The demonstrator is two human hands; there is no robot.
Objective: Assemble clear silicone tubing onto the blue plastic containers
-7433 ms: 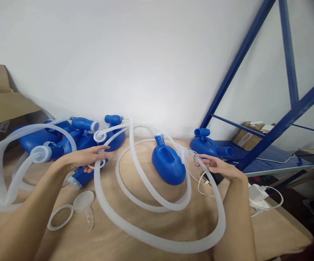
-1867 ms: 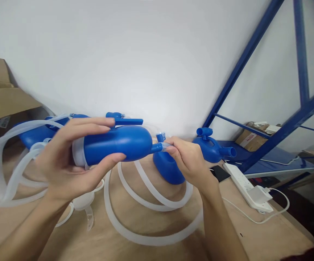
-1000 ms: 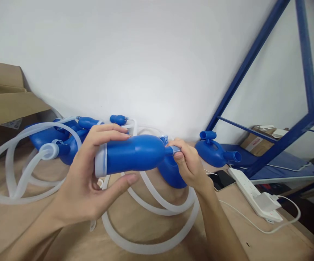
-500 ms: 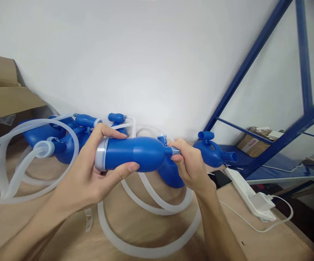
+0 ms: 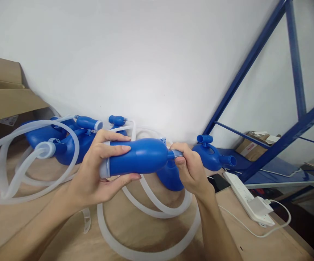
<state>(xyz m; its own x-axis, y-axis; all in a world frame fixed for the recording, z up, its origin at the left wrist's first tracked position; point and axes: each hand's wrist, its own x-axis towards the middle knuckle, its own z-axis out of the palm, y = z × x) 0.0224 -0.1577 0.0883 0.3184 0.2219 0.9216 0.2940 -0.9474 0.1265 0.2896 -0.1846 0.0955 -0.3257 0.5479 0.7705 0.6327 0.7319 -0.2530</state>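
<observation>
**Blue bottle [image 5: 140, 156] gripped at both ends, mid-frame**

The bottle lies sideways at the centre, held over the wooden table [image 5: 227, 208]. The left hand [image 5: 94, 177] wraps its wide end, thumb below and fingers above, near the white collar [image 5: 105, 170]. The right hand [image 5: 191, 168] is clenched on the pale hose end [image 5: 177, 153] at the narrow spout.

Above both hands, the white wall [image 5: 151, 61] fills the upper middle. Just behind the spout sits a blue jug [image 5: 171, 177]; another, the right-hand jug [image 5: 210, 159], stands near the knuckles. A thick hose loop [image 5: 146, 253] sweeps down to the bottom edge of the frame, wood showing inside it. Hose coils [image 5: 3, 166] crowd the left, below the cardboard box [image 5: 7, 103] at the left edge. At lower right, a power strip [image 5: 238, 186] and its white cable [image 5: 251, 233] occupy the space between the right forearm and the table's slanting edge. The blue shelf frame [image 5: 244, 74] closes off the upper right.
</observation>
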